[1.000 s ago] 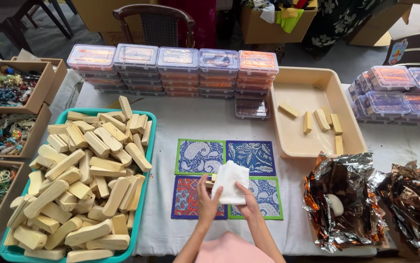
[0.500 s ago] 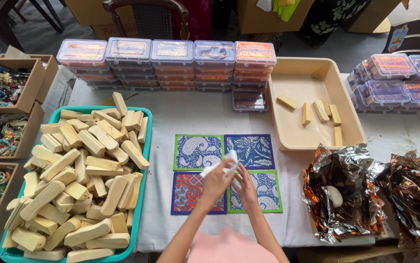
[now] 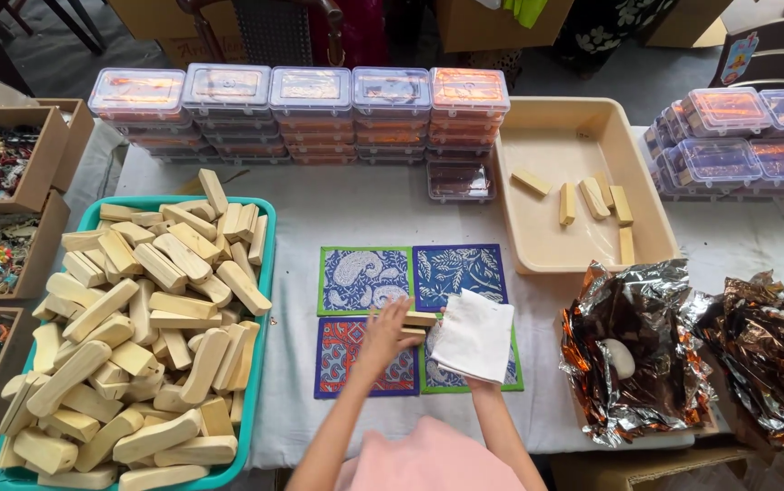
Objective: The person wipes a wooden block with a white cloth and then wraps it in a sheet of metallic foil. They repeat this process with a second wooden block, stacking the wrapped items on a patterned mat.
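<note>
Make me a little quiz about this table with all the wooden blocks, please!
1. True or false: the teal tray is piled with wooden blocks.
2. What does the right hand hold? A) white cloth B) spoon C) bead string
3. How many patterned square mats lie in the middle?

Key:
1. True.
2. A, the white cloth, while the left hand rests on a wooden block.
3. Four.
</note>
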